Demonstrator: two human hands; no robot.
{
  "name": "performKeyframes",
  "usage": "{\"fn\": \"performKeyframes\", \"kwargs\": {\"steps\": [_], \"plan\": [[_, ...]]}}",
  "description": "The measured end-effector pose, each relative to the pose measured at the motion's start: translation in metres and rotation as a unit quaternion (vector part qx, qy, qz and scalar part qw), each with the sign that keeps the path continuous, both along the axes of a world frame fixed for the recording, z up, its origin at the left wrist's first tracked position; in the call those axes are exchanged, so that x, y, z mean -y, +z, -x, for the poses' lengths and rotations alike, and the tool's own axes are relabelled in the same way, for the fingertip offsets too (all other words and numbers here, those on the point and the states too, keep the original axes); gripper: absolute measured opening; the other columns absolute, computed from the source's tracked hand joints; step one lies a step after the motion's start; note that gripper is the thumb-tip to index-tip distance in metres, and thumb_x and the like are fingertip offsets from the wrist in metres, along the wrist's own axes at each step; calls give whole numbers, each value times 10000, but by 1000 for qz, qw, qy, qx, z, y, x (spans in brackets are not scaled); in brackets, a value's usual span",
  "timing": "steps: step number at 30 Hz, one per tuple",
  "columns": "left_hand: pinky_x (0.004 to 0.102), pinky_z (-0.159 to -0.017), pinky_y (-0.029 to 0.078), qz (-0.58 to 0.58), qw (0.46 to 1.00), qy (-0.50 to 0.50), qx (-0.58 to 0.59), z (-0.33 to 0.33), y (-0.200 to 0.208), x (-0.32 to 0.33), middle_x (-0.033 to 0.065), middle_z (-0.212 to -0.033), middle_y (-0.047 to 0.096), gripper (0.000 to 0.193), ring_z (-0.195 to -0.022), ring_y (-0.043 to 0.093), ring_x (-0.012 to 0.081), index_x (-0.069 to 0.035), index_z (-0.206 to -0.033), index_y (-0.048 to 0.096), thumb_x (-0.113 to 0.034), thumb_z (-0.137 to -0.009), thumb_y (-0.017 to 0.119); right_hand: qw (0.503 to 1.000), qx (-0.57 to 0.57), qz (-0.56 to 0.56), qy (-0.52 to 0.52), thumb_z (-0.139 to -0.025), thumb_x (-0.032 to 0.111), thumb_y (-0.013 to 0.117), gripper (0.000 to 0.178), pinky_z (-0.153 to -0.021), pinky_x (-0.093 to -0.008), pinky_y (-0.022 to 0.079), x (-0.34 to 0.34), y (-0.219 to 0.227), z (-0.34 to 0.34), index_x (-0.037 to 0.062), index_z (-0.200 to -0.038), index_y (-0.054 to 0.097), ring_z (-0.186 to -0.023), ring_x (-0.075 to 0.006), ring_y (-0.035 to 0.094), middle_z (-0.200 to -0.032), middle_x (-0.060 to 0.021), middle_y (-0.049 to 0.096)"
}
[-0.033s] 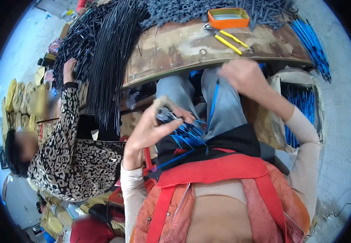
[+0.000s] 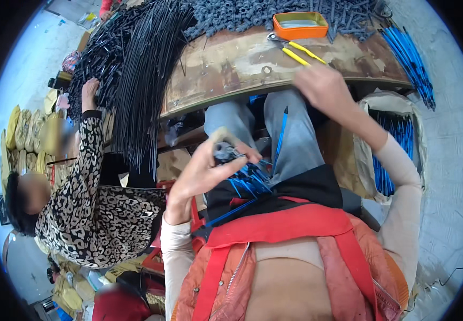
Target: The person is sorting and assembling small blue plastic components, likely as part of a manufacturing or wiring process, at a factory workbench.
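Note:
My left hand (image 2: 202, 168) is over my lap, its fingers curled round a few small grey plastic fittings (image 2: 225, 152). Just past its fingertips, a heap of thin blue rods with dark ends (image 2: 250, 178) lies on my lap. One longer blue rod (image 2: 281, 134) leans up along my right thigh. My right hand (image 2: 322, 88) is above the near edge of the wooden bench, its fingers bent together. It overlaps the handle ends of the yellow-handled pliers (image 2: 294, 55) in the picture; whether it touches them or pinches something small I cannot make out.
Grey plastic fittings (image 2: 231, 16) are piled along the bench's far side beside an orange tin (image 2: 301, 25). Long black rods (image 2: 143, 80) hang over the edge at left. A co-worker in a patterned top (image 2: 103, 214) sits there. At right are blue rods (image 2: 409, 67) and a lined box (image 2: 368, 160).
My right hand has moved a little forward and to the right, now covering the pliers' handle ends. My left hand has shifted slightly rightward with the grey fittings.

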State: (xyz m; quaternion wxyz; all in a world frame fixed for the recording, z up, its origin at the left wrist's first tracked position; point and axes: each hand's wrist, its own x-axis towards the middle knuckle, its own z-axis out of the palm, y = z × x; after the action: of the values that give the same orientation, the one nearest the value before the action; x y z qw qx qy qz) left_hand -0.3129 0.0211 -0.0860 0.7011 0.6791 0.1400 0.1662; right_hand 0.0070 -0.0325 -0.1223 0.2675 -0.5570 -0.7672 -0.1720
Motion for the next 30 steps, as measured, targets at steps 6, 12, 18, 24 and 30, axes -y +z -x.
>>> {"fn": "performKeyframes", "kwargs": {"steps": [6, 12, 18, 24, 30], "plan": [[291, -863, 482, -55, 997, 24, -48, -26, -8, 1, 102, -970, 704, 141, -939, 644, 149, -16, -1008, 519, -59, -911, 610, 973, 14, 53, -225, -847, 259, 700, 452, -926, -430, 440, -57, -44, -58, 10, -1196, 555, -1076, -344, 530, -1134, -162, 557], [280, -805, 488, -60, 993, 96, -40, -21, -13, 1, 93, -937, 707, 159, -930, 651, 133, -22, -986, 501, -87, -915, 629, 879, -472, 44, -49, -998, 260, 485, 324, -865, -274, 439, -21, -25, -40, 13, -1192, 564, -980, -139, 564, -1086, -85, 592], [277, -845, 492, -89, 986, 113, -80, -25, -9, 9, 98, -941, 695, 82, -915, 639, 128, 8, -984, 555, -7, -910, 589, 821, -378, 427, 11, -989, 277, 507, 353, -730, -272, 453, 35, 53, 37, 23, -1229, 560, -729, -160, 580, -819, -60, 591], [291, -708, 499, -97, 983, 146, -53, -32, -6, 31, 94, -843, 696, 192, -769, 645, 135, -8, -976, 535, -109, -881, 669, 982, -53, 184, -3, -734, -75, 559, 689, -963, -425, 418, 67, 53, 71, 155, -1382, 524, -1108, -350, 513, -1178, -157, 508], [324, -614, 476, -136, 974, 169, -66, -34, -9, 40, 121, -752, 661, 224, -661, 609, 161, -8, -996, 530, -92, -853, 681, 996, 69, 59, -14, -714, -107, 566, 751, -1004, -434, 421, 71, 65, 77, 199, -1399, 528, -1196, -324, 510, -1262, -149, 506]]}}
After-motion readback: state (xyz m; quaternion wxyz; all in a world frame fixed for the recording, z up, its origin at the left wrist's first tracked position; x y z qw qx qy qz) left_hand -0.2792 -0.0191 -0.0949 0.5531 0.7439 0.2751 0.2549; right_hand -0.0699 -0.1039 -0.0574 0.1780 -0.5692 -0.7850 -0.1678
